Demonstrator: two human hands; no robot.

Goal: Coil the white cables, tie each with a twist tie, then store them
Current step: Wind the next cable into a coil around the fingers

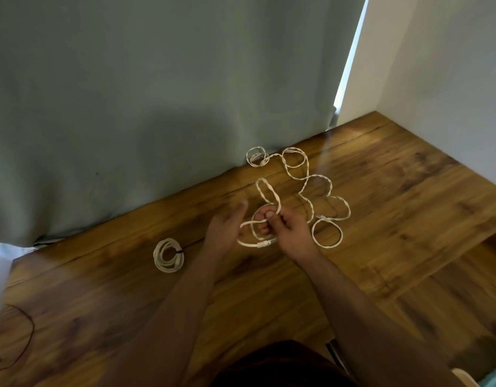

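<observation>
There is one view only, from a camera worn on the person's head. It looks forward and steeply down onto a wooden table, close enough that both forearms run up from the near edge to the hands at mid-frame. The wide lens bends the table's edges. At the far side it takes in a grey curtain filling the upper left and a white wall at the right. The person's lap shows at the bottom.

Tied coil lies left of the loose cable on the table.
</observation>
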